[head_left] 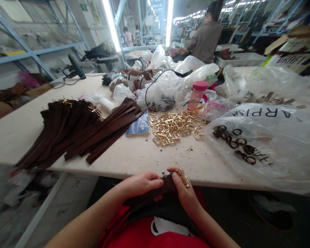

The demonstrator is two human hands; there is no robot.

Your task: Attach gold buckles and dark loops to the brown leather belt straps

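Close to my body, at the table's front edge, both hands grip one dark brown leather strap point(168, 183). My left hand point(144, 182) pinches it from the left, thumb on top, and part of the strap trails back beneath that hand. On the other side my right hand point(183, 188) has its thumb pressed on the strap end. A gold buckle point(184, 177) sits against the fingers of my right hand; how it joins the strap is hidden. Just beyond lies a pile of gold buckles point(170, 127) on the table.
Brown straps point(67, 127) are heaped at the left, with more straps point(111, 129) beside a blue booklet point(139, 124). A clear bag point(274, 148) with dark rings point(241, 142) lies right. A pink bottle point(196, 96) stands behind the buckles. A person point(205, 36) stands farther back.
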